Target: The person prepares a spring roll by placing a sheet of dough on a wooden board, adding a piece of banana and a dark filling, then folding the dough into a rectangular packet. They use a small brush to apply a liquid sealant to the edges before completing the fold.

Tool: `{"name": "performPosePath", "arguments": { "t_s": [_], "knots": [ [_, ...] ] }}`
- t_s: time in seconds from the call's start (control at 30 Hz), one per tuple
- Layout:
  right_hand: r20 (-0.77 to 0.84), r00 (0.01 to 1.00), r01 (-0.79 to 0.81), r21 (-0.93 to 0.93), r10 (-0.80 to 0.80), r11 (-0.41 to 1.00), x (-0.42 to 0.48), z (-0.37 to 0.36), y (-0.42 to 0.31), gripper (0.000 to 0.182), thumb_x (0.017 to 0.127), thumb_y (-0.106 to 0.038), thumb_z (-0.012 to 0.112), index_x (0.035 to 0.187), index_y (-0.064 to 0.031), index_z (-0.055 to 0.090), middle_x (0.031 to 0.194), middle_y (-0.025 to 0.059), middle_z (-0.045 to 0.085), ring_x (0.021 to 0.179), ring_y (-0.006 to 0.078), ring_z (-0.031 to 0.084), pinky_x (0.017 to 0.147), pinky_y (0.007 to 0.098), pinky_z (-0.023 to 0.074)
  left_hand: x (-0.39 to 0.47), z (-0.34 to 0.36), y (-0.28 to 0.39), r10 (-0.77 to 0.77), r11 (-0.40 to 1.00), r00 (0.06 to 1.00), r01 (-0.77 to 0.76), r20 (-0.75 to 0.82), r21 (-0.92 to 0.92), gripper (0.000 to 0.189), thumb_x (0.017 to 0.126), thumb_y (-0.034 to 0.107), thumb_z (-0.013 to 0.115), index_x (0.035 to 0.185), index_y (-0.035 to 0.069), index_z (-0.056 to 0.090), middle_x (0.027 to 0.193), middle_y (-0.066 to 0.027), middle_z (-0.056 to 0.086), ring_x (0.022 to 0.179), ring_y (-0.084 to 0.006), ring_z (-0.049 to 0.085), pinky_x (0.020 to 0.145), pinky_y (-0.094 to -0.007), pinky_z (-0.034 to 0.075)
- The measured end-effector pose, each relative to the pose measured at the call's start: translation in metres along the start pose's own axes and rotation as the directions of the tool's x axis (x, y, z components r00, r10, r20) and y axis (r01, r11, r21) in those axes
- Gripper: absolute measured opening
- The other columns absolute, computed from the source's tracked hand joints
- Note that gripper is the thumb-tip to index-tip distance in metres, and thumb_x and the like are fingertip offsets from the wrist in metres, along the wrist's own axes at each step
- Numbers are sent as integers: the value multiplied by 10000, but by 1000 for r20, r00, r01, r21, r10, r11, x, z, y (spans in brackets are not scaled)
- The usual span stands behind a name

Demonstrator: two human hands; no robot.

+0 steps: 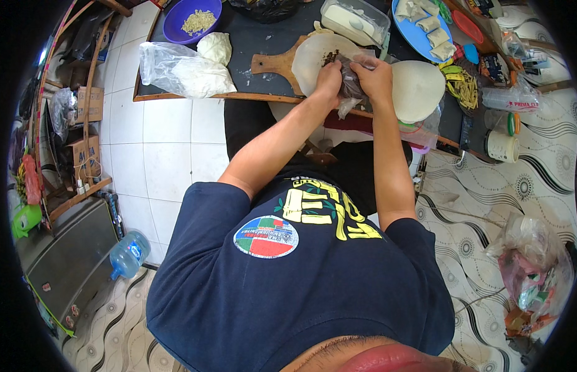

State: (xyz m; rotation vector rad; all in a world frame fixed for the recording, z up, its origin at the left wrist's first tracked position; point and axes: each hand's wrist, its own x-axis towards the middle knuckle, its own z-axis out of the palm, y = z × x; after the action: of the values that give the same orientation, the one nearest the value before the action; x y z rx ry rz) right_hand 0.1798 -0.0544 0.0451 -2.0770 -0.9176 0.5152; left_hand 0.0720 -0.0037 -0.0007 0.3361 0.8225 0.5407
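Note:
Both hands hold a clear plastic bag of dark brown crumbs (351, 84) at the table's near edge. My left hand (329, 80) grips its left side, and my right hand (374, 74) pinches its upper right part. Beneath and beyond them a round pale wrapper sheet (311, 58) lies on a wooden paddle board (265, 63), with a small heap of dark crumbs (330, 57) on it. Right of my right hand lies a stack of round pale wrappers (418, 90) on plastic. Folded filled wrappers (428, 23) sit on a blue plate (412, 35).
On the dark table stand a purple bowl (170, 28) of chopped pale food, an open bag of white powder (200, 76), a clear tub (386, 23) with white paste and a spoon, and bananas (453, 76). Plastic cups (495, 98) and a white jar (501, 146) are at the right.

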Motion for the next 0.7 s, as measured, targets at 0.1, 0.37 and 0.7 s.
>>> {"name": "performPosePath", "arguments": {
  "t_s": [0.1,0.37,0.7],
  "knots": [
    [-1,1000,4,-23,-4,1000,-1,-1,-5,344,768,-240,828,1038,-27,811,970,166,796,901,261,772,855,350,568,-1,0,1,1,1000,1000,-1,10,-8,336,1098,244,390,1322,24,511,1236,-144,615,1103,-296,663,935,-512,580],
    [-2,1000,23,-8,-23,1000,7,3,6,330,770,-239,826,1031,-38,810,952,158,796,892,253,769,845,350,566,3,0,2,20,1000,999,-19,42,-25,329,1094,218,411,1336,20,514,1223,-140,620,1082,-286,665,911,-491,583],
    [15,1000,5,8,-5,1000,3,0,-5,281,777,-265,830,949,-44,806,867,125,788,792,210,745,777,344,553,-2,4,5,27,999,1000,-27,13,35,313,1096,226,428,1330,39,518,1231,-119,620,1083,-264,666,879,-476,598]
  ]
}}
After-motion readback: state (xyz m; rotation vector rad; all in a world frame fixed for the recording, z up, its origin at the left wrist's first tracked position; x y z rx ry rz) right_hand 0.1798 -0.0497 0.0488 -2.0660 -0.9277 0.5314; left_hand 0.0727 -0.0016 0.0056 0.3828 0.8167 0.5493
